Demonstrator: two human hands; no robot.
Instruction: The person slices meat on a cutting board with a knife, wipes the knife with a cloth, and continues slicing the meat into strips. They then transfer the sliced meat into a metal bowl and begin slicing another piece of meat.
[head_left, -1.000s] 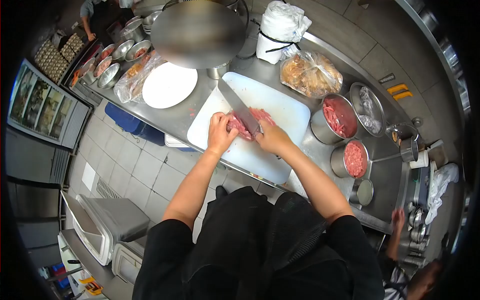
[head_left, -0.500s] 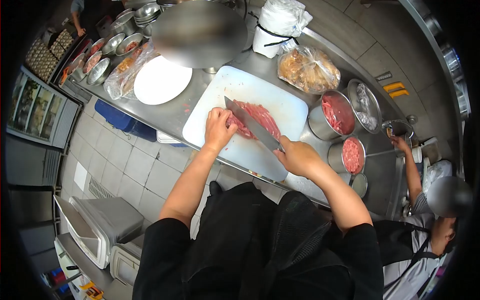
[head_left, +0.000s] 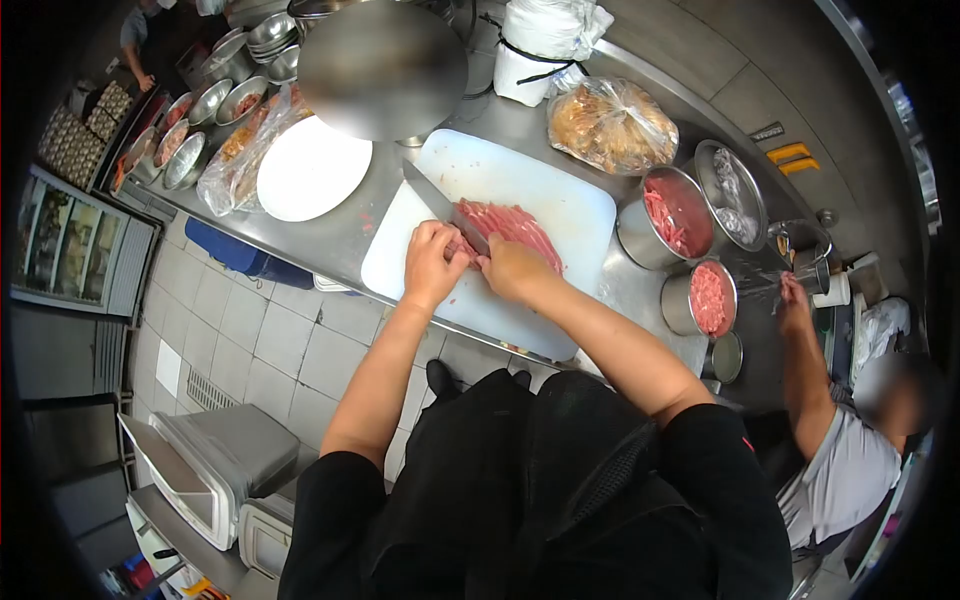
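Observation:
On the white cutting board lies sliced red meat, fanned out to the right of the blade. My right hand is wrapped round the handle of a kitchen knife, whose broad blade points up and left across the board. My left hand has its fingers curled down on the uncut end of the meat, close beside the blade. The two hands nearly meet. Most of the meat under my left fingers is hidden, as is the knife's handle.
Left of the board are a white plate and a plastic bag of food. A tied bag sits behind; metal pots of meat stand right. A co-worker is at the far right, near running water.
My right hand has moved left with the knife, whose tip now reaches farther past the meat. My left hand stays on the meat. The co-worker's arm has shifted.

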